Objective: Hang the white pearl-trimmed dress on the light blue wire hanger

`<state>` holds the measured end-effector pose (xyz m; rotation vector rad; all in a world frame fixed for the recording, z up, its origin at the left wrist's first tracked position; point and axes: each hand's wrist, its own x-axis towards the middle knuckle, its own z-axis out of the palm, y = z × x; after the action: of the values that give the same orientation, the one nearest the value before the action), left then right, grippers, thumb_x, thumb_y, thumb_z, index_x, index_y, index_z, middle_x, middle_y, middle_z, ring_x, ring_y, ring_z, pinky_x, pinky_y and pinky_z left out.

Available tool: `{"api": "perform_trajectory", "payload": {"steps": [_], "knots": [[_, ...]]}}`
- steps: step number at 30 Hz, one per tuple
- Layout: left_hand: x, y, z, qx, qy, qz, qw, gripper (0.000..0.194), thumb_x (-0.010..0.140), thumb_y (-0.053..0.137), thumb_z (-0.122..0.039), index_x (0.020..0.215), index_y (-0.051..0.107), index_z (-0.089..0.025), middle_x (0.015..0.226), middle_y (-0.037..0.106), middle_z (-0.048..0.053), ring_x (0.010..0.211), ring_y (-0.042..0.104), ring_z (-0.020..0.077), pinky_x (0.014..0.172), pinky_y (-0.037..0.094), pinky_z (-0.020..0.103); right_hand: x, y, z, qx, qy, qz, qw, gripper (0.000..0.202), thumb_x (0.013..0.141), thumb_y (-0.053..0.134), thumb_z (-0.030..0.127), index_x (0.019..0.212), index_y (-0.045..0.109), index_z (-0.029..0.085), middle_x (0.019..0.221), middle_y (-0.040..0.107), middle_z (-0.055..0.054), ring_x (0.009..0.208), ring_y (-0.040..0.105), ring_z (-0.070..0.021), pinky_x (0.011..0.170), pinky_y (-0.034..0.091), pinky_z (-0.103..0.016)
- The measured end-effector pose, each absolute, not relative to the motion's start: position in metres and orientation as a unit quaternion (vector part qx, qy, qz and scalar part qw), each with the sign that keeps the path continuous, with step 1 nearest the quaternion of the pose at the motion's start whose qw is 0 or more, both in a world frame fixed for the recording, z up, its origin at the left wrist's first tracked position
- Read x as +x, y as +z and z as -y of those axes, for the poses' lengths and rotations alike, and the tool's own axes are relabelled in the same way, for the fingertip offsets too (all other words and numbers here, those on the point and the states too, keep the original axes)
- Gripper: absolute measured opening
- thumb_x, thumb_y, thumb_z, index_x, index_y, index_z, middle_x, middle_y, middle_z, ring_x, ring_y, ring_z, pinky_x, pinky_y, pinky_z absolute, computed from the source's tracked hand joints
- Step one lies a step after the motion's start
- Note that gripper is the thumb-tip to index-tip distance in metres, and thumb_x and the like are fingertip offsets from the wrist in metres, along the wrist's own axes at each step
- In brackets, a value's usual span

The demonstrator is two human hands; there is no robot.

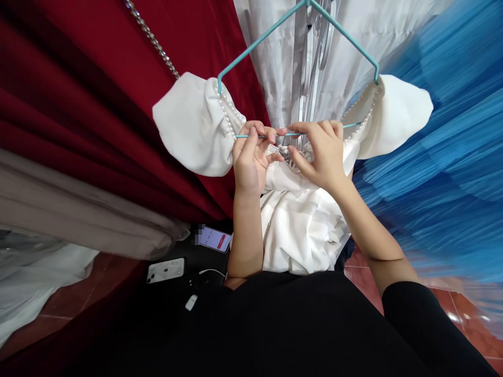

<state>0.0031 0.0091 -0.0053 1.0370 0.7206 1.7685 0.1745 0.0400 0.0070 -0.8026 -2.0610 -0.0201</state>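
A white dress (302,230) with puffed sleeves and pearl-like trim hangs from a teal hanger (257,48). Its left sleeve (192,125) and right sleeve (404,118) spread out to either side below the hanger's ends. My left hand (254,154) is closed around the hanger's thin lower bar, palm turned up, at the dress's neckline. Just to its right, my right hand (320,152) has its fingers bent at the same bar, with thumb and index finger apart near the neckline. Whether the right fingers grip anything is too small to tell.
Red fabric (157,131) hangs at the left, blue tulle (444,136) at the right, and white fabric (271,57) behind the hanger. A lit phone (214,239), a white phone (165,270) and a small white item (191,302) lie on a black surface at lower left.
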Motion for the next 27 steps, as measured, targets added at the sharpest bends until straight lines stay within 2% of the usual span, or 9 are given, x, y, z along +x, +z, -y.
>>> {"api": "perform_trajectory", "payload": {"steps": [5,8,11,14,16,17,19,23,27], "knots": [[0.004,-0.001,0.01,0.472,0.648,-0.338,0.493,0.037,0.097,0.063,-0.057,0.115,0.067,-0.024,0.128,0.075,0.01,0.122,0.073,0.0279,0.071,0.062,0.025,0.181,-0.004,-0.044,-0.328,-0.04,0.812,0.481,0.027,0.104,0.049,0.038,0.122,0.067,0.03,0.108,0.076,-0.001,0.097,0.066,-0.0241,0.103,0.046,-0.052],[0.007,0.014,0.032,0.526,0.627,-0.379,0.433,0.035,0.099,0.064,-0.052,0.111,0.076,-0.021,0.109,0.08,0.011,0.102,0.078,0.0262,0.077,0.063,0.033,0.185,0.0,-0.041,-0.323,-0.028,0.814,0.482,0.026,0.104,0.047,0.035,0.119,0.069,0.032,0.104,0.075,-0.001,0.096,0.066,-0.0241,0.102,0.045,-0.052],[0.006,0.033,0.047,0.512,0.752,-0.348,0.225,0.018,0.102,0.063,-0.032,0.098,0.08,-0.027,0.092,0.077,0.002,0.089,0.075,0.0195,0.089,0.062,0.038,0.186,-0.001,-0.04,-0.322,-0.02,0.818,0.476,0.028,0.103,0.047,0.032,0.122,0.068,0.033,0.106,0.075,-0.001,0.1,0.065,-0.0253,0.103,0.044,-0.053],[-0.01,0.043,0.04,0.538,0.766,-0.351,0.026,0.018,0.095,0.073,-0.024,0.107,0.078,-0.036,0.115,0.071,-0.002,0.124,0.065,0.0218,0.128,0.042,0.047,0.185,-0.004,-0.042,-0.321,-0.021,0.819,0.476,0.031,0.103,0.047,0.031,0.125,0.068,0.036,0.109,0.074,0.0,0.101,0.065,-0.0246,0.106,0.043,-0.054],[-0.025,0.041,0.025,0.591,0.702,-0.397,0.003,0.045,0.084,0.085,-0.017,0.123,0.074,-0.036,0.138,0.063,-0.003,0.151,0.042,0.027,0.142,0.014,0.046,0.185,-0.005,-0.043,-0.32,-0.027,0.819,0.475,0.033,0.103,0.046,0.031,0.126,0.069,0.038,0.111,0.073,0.001,0.102,0.064,-0.0236,0.109,0.042,-0.054],[-0.031,0.039,0.015,0.595,0.699,-0.396,0.022,0.059,0.077,0.088,-0.007,0.126,0.072,-0.036,0.14,0.063,-0.004,0.156,0.035,0.0282,0.142,0.011,0.045,0.186,-0.006,-0.044,-0.318,-0.031,0.82,0.474,0.033,0.103,0.047,0.031,0.127,0.069,0.039,0.111,0.073,0.001,0.102,0.064,-0.0231,0.111,0.041,-0.054],[-0.041,0.037,-0.003,0.584,0.716,-0.378,0.058,0.057,0.081,0.074,0.006,0.124,0.073,-0.031,0.133,0.067,-0.004,0.146,0.044,0.0256,0.138,0.025,0.042,0.188,-0.006,-0.047,-0.313,-0.039,0.822,0.474,0.033,0.104,0.047,0.031,0.127,0.068,0.042,0.111,0.073,0.002,0.102,0.063,-0.0222,0.112,0.04,-0.053],[-0.056,0.044,-0.027,0.527,0.748,-0.402,0.039,0.047,0.082,0.046,0.017,0.098,0.076,-0.015,0.096,0.072,0.0,0.097,0.067,0.0175,0.1,0.058,0.033,0.195,-0.006,-0.052,-0.287,-0.046,0.83,0.477,0.034,0.104,0.047,0.03,0.126,0.069,0.044,0.11,0.073,0.004,0.099,0.063,-0.0207,0.11,0.04,-0.054],[-0.092,0.043,-0.029,0.477,0.772,-0.419,0.019,0.03,0.088,0.054,0.007,0.089,0.069,-0.02,0.095,0.072,0.0,0.116,0.068,0.0218,0.105,0.057,0.032,0.197,-0.005,-0.055,-0.294,-0.046,0.831,0.471,0.034,0.103,0.047,0.031,0.125,0.07,0.043,0.109,0.073,0.003,0.097,0.063,-0.0203,0.108,0.042,-0.054]]}}
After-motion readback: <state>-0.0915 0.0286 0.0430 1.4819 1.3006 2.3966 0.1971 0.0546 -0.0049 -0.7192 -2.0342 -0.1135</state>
